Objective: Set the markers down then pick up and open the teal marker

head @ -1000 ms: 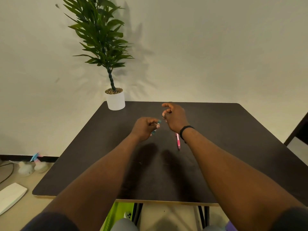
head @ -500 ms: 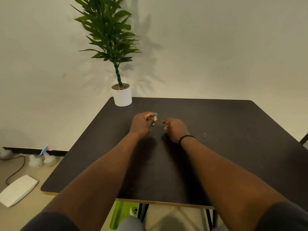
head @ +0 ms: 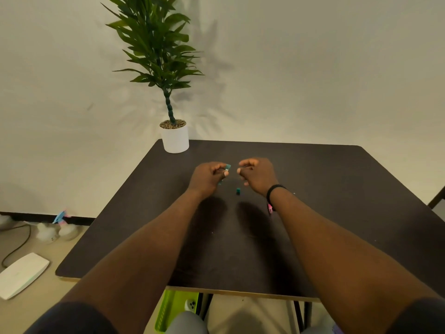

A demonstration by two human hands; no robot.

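Note:
My left hand grips a slim teal pen above the dark table, its teal tip sticking out past the thumb. My right hand hovers a short way to the right, fingers curled, thumb and forefinger drawn together; whether they pinch anything is too small to tell. A small teal cap stands on the table just below and between the two hands. A pink pen lies on the table, mostly hidden under my right wrist, which wears a black band.
A potted plant in a white pot stands at the table's far left corner. On the floor to the left lie a white flat device, a cable and spray bottles. A green bin sits under the table's near edge.
My right hand rose off the table and moved away from the left. The small teal cap now shows on the table between them. The camera view shifted left, then right.

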